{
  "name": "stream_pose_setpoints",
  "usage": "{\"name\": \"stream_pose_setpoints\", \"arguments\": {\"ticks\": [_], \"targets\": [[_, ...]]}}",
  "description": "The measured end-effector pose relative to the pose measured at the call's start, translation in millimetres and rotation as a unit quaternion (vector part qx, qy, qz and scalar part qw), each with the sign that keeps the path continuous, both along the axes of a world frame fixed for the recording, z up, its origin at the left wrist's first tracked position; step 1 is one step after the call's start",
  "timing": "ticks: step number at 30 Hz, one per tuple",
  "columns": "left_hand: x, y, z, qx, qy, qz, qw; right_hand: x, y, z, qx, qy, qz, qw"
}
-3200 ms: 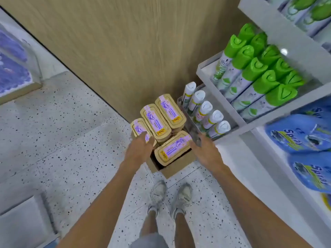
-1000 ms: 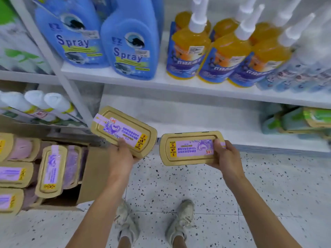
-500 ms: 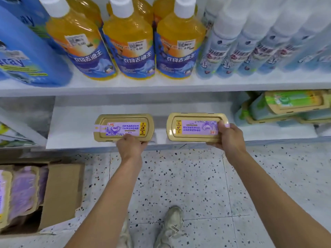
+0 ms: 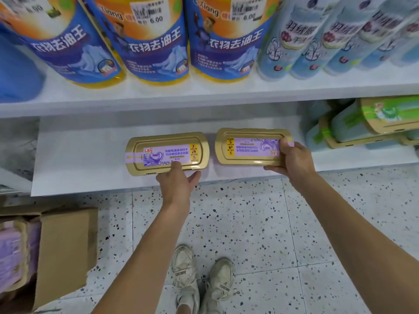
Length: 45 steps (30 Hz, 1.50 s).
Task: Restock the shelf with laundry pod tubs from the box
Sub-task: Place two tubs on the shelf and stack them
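**A:** Where do the tubs sit in the head view?

**B:** Two gold-lidded laundry pod tubs with purple labels lie side by side at mid-frame, over the white lower shelf (image 4: 79, 159). The left tub (image 4: 166, 152) and the right tub (image 4: 249, 146) are just beside each other with a narrow gap between. Whether they rest on the board or hang just above it cannot be told.

**A:** And the hands?

**B:** The left hand (image 4: 179, 184) holds the left tub at its near edge, thumb on the lid and fingers curled beneath. The right hand (image 4: 292, 159) grips the right tub by its right end, thumb on the label.

**A:** The box?

**B:** The cardboard box (image 4: 65, 250) stands on the speckled floor (image 4: 249, 234) at lower left, with blurred purple tubs (image 4: 13, 252) inside.

**A:** Anything else?

**B:** On the upper shelf (image 4: 204, 94), orange bottles (image 4: 149, 41) fill the top left and centre, and pale blue bottles (image 4: 285, 41) the top right. Green-labelled tubs (image 4: 367, 118) are stacked at the right edge. The person's pale shoes (image 4: 186, 273) show at bottom centre.
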<state>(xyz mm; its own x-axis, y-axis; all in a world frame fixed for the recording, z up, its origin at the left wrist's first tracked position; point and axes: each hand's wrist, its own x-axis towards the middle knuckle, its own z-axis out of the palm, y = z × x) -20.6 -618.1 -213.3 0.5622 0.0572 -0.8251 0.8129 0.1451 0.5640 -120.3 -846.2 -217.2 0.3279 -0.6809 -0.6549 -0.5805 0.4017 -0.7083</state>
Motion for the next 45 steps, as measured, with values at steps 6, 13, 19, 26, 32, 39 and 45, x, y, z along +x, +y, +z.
{"name": "stream_pose_setpoints", "arguments": {"ticks": [6, 13, 19, 26, 32, 39, 45], "targets": [[7.8, 80.9, -6.1, 0.034, -0.086, -0.073, 0.993, -9.6, 0.4, -11.9, -0.059, 0.002, 0.036, 0.998], [44.0, 116.9, -68.1, 0.094, -0.330, -0.259, 0.903, -12.1, -4.6, -47.2, 0.011, -0.237, -0.013, 0.971], [77.6, 110.6, -114.8, 0.098, -0.468, -0.328, 0.815, -15.8, -23.4, -71.6, 0.017, -0.359, 0.030, 0.933], [80.7, 108.8, -132.8, 0.082, -0.538, -0.334, 0.770, -47.0, -41.3, -116.5, -0.173, -0.376, 0.250, 0.875], [68.7, 105.1, -123.6, 0.077, -0.514, -0.354, 0.778, -32.0, -36.6, -131.0, -0.214, -0.364, 0.269, 0.866], [46.0, 104.2, -120.7, 0.083, -0.493, -0.296, 0.814, -34.1, -35.2, -125.3, -0.224, -0.338, 0.291, 0.867], [-10.5, 75.2, -125.4, 0.118, -0.481, -0.135, 0.858, -36.4, -35.9, -133.5, -0.244, -0.344, 0.278, 0.863]]}}
